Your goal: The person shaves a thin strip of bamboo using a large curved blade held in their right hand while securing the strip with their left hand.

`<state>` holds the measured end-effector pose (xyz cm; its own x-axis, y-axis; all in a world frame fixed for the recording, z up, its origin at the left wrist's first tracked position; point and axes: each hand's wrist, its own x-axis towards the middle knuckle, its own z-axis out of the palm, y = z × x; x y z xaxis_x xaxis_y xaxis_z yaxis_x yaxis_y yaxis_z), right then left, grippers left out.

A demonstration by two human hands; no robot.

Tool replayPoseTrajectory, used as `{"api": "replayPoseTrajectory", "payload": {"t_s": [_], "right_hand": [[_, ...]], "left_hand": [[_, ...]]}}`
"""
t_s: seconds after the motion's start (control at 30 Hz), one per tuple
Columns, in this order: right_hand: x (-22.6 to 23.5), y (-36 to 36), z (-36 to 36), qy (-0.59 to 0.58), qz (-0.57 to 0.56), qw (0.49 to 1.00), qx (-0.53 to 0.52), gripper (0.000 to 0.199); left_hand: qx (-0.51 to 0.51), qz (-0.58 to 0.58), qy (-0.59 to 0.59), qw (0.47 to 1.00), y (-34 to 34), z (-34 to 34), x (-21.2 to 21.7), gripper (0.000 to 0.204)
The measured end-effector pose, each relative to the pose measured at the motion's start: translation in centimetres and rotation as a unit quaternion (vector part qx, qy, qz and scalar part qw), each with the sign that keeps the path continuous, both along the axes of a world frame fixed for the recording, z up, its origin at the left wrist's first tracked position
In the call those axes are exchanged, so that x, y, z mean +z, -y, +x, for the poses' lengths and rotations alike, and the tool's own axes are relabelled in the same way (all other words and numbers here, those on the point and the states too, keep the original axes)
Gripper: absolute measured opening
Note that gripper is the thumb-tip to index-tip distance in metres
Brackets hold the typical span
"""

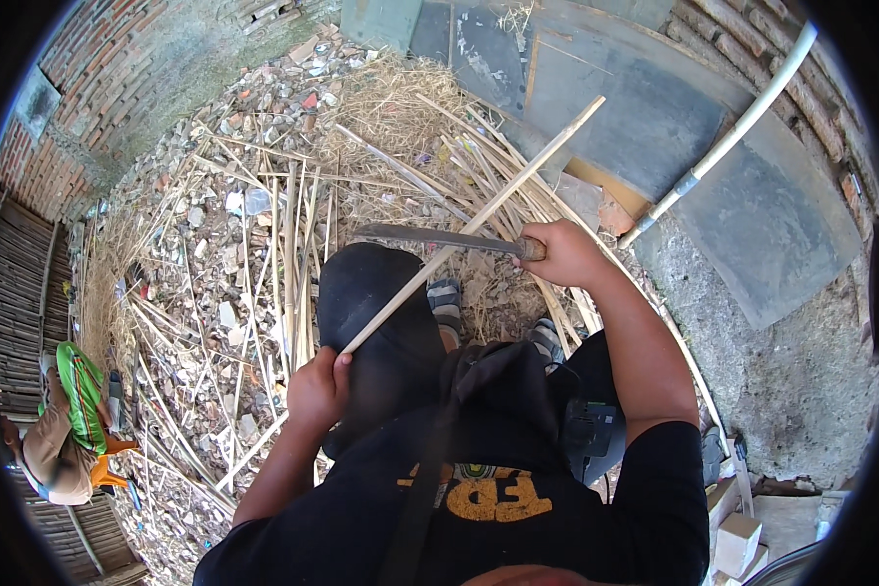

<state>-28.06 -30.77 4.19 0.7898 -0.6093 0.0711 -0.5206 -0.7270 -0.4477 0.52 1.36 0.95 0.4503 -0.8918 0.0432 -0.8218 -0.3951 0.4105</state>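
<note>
A long pale strip of split bamboo point(400, 296) slants from lower left to upper right across my left thigh. Its near end is gripped in my left hand point(319, 389), with the fingers wrapped round it. My right hand point(563, 254) is closed on the wooden handle of a machete point(430, 235). The dark blade points left and crosses the strip near its middle, above my knee; whether the edge touches the strip I cannot tell.
Several bamboo strips point(291, 259) lie on rubble ground around my feet, with a heap of dry shavings point(391, 103) beyond. Dark panels point(606, 117) and a pale pole point(732, 137) stand at the right. A person in brown point(63, 439) sits at the far left.
</note>
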Motion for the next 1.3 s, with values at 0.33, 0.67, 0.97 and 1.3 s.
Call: {"api": "replayPoseTrajectory", "payload": {"t_s": [0.33, 0.67, 0.97, 1.3], "right_hand": [[-0.9, 0.6, 0.1, 0.043, -0.004, 0.998, -0.034, 0.034], [-0.4, 1.6, 0.7, 0.025, 0.051, 0.994, -0.094, 0.035], [-0.2, 1.9, 0.3, 0.027, 0.073, 0.989, -0.126, 0.033], [0.7, 1.6, 0.8, -0.002, 0.115, 0.987, -0.109, 0.035]], "left_hand": [[-0.017, -0.037, -0.011, 0.999, 3.0, 2.7, 1.7, 0.037], [-0.090, -0.042, 0.003, 0.995, 8.8, 7.2, 2.9, 0.038], [-0.128, -0.059, 0.023, 0.990, 13.1, 9.0, 2.9, 0.034], [-0.090, -0.042, -0.020, 0.995, 10.6, 7.3, 2.1, 0.038]]}}
